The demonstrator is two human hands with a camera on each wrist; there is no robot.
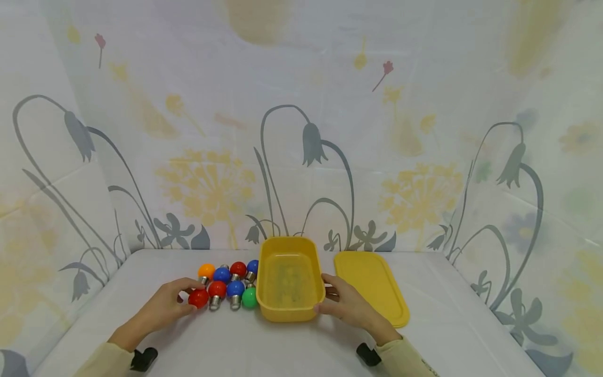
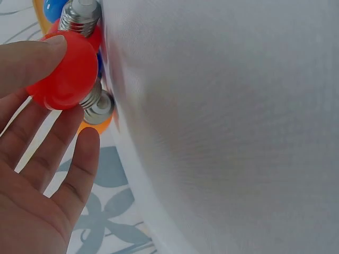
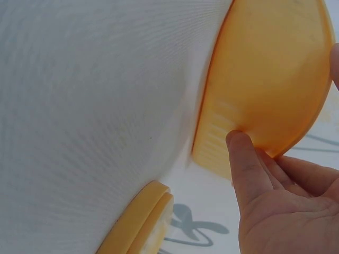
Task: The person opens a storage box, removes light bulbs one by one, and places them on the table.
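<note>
My left hand point(image 1: 166, 305) pinches a red light bulb point(image 2: 71, 74), its thumb on the coloured globe and its fingers below. That bulb is at the near left end of a cluster of light bulbs. Beside it lie another red bulb point(image 1: 217, 288), a blue bulb point(image 1: 235, 288) and a green bulb point(image 1: 249, 297), with metal screw bases. At the right side of a yellow plastic container point(image 1: 289, 315) is my right hand point(image 1: 346, 302). Its thumb is on the rim near the front corner, and its fingertips press the outer wall point(image 3: 270, 79). The container stands upright, its top uncovered.
A flat yellow lid point(image 1: 372, 285) lies on the white table right of the container. Farther back in the cluster are an orange bulb point(image 1: 206, 270), blue bulbs and a red bulb point(image 1: 238, 269). Behind the table hangs a flower-patterned cloth point(image 1: 292, 68).
</note>
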